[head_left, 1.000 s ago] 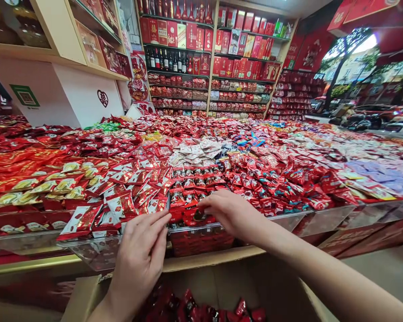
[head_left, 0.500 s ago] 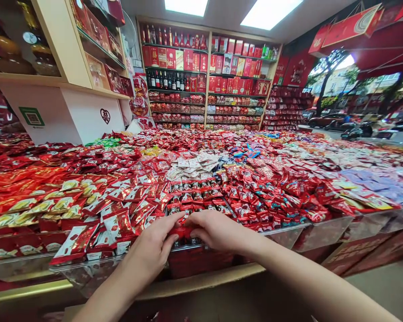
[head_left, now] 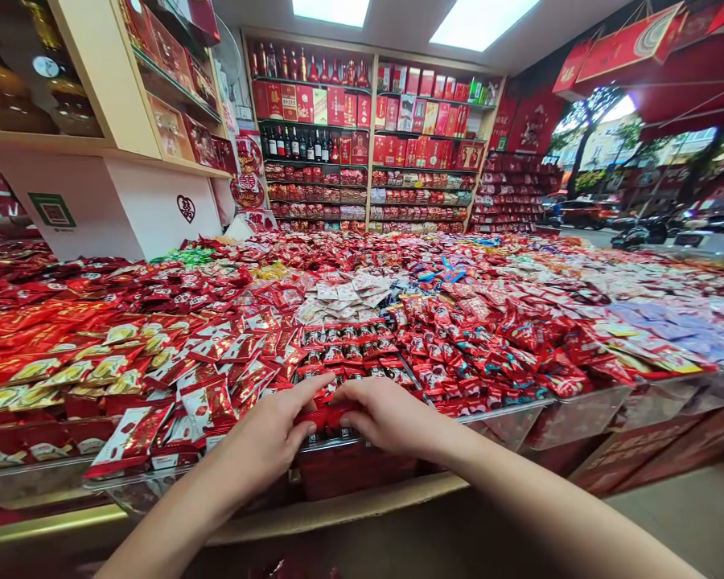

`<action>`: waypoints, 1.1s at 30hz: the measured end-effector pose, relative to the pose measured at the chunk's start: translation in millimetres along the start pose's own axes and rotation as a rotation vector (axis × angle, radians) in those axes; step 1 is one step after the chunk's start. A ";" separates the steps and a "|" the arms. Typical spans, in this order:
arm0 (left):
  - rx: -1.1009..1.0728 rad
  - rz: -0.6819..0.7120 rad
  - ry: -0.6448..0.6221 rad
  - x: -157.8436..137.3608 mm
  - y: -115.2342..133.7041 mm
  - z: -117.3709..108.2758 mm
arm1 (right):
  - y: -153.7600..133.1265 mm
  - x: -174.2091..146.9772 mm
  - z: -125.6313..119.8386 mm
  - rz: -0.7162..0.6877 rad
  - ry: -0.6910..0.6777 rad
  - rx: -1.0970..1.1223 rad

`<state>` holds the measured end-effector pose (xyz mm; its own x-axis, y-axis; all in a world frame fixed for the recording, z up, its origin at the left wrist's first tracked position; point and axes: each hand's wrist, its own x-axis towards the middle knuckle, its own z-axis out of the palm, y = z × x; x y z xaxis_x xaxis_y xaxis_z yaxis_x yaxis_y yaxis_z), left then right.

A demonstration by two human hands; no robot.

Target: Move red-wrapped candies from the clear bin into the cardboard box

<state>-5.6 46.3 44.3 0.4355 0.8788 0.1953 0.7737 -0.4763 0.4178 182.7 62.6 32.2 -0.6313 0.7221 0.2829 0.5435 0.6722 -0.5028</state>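
At the front of a clear tray, both hands work on small red wrapped candies. My left hand grips the row from the left, index finger stretched over the top and thumb in front. From the right, my right hand curls round the same row, thumb bent against the candies' front. The fingertips almost meet; the farther fingers are partly hidden. Behind the hands lie neat rows of red and dark candies, with white packets beyond them.
Red-and-white packets are heaped left of my hands, red-and-teal candies to the right. A brown cardboard edge runs below the tray. Shelves of bottles and boxes stand at the back; a white counter block is at left.
The view has shifted slightly. My left hand has moved a little left, its thumb drawn back slightly; my right hand stays at the row.
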 end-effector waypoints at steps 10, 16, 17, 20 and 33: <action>0.003 0.044 -0.053 5.3 5.8 -0.7 | 1.2 -1.2 3.1 -0.027 0.044 0.064; 0.027 0.048 -0.057 9.8 10.1 -0.5 | -0.3 -2.1 4.8 0.034 0.101 0.042; 0.027 0.053 -0.060 10.0 11.1 -1.6 | -0.3 -2.1 5.5 0.034 0.105 0.056; 0.025 0.080 -0.071 10.5 13.9 -4.9 | 0.8 -1.2 7.7 0.051 0.110 0.067; 0.026 0.080 0.131 -8.7 3.1 -3.0 | -29.4 -68.7 -14.1 -0.092 -0.160 0.120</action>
<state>-8.3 37.2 46.6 0.4335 0.8339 0.3417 0.7515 -0.5437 0.3736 217.9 -4.5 39.0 -0.7604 0.6168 0.2035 0.4160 0.7031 -0.5767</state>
